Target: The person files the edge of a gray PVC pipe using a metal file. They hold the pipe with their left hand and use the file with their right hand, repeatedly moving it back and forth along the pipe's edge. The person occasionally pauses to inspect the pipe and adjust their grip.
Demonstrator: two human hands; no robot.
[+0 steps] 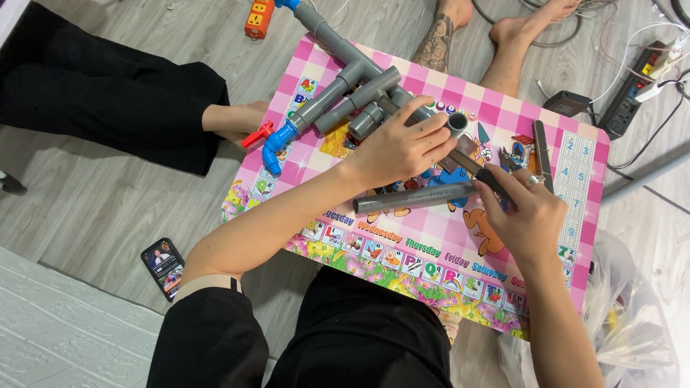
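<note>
A grey wood-plank floor (100, 208) runs under a low surface (503, 108) with a pink checked, cartoon-printed top. A white textured mat (65, 338) lies near left. Far right, cables and a black power strip (632, 86) trail across the floor; a phone (164, 267) rests at left.

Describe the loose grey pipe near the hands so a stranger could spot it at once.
On the pink checked table, look just below the left hand. The straight grey pipe lies flat, alone, reaching toward the right hand; unlike the jointed pipe assembly behind, it has no fittings.
</note>
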